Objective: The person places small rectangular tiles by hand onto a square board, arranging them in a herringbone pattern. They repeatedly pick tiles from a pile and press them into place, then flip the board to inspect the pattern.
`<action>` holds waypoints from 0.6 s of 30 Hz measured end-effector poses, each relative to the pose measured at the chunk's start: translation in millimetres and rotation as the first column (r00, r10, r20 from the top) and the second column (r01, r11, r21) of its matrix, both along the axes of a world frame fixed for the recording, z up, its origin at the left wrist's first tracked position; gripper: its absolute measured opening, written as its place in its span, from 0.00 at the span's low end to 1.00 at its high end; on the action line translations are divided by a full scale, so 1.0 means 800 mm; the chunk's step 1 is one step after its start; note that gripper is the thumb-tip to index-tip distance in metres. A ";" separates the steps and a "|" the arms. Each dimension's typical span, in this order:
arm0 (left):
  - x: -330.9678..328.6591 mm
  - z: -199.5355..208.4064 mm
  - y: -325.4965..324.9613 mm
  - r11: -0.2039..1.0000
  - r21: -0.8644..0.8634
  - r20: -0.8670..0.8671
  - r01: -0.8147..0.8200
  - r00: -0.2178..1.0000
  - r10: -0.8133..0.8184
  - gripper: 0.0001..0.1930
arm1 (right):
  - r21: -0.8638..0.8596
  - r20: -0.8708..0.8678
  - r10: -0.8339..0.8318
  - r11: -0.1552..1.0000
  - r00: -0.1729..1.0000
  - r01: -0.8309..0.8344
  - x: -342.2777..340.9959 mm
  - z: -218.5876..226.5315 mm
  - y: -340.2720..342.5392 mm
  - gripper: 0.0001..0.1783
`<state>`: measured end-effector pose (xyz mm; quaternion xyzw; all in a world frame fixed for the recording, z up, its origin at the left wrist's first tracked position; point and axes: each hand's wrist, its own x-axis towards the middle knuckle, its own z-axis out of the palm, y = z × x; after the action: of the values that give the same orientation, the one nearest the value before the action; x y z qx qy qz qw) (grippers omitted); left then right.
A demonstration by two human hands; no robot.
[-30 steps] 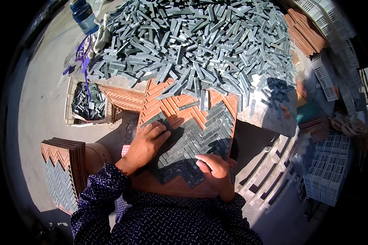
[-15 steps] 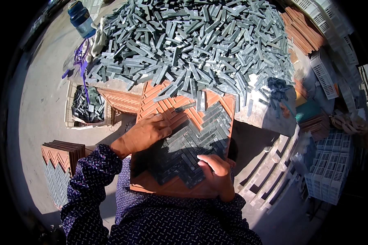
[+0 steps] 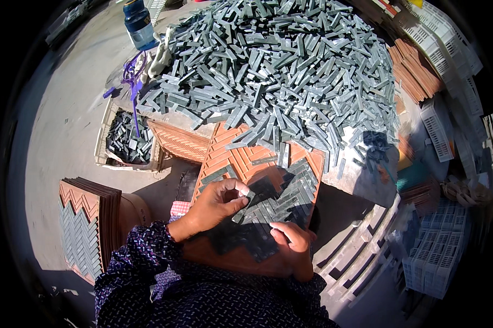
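Observation:
My left hand (image 3: 216,206) is closed in a pinch on a small grey stone tile strip (image 3: 250,195), held just over the mould. An orange herringbone mould board (image 3: 216,153), sloping up toward the tile heap, has grey strips (image 3: 290,199) in many of its grooves. Bare orange grooves show along the upper part, with a single strip (image 3: 264,160) lying across them. At the lower right of the laid strips is my right hand (image 3: 293,239), its fingers curled together; whatever they hold, if anything, is hidden. Shadow darkens the lower strips.
A large heap of grey strips (image 3: 268,65) covers the table beyond the mould. A crate of strips (image 3: 129,136) and stacked moulds (image 3: 88,218) are at the left. A blue jar (image 3: 139,27) stands far left; a pallet (image 3: 353,251) and white crates (image 3: 438,246) are at the right.
My left hand has lifted from the mould's left side and moved right, now pinching a tile strip. Strips now lie in the upper left grooves. My right hand's fingers have curled in. The view has shifted.

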<state>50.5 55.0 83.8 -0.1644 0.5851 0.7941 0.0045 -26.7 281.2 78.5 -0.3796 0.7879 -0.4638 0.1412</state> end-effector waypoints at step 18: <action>0.042 -0.083 -0.171 0.723 0.120 -0.027 -0.680 0.726 0.687 0.09 | -0.005 -0.017 0.020 1.000 1.000 -0.020 0.005 -0.008 -0.008 0.11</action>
<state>84.5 -82.1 17.0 -0.3402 0.4419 0.7738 -0.3004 -23.0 274.9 72.2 -0.3917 0.7841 -0.4612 0.1380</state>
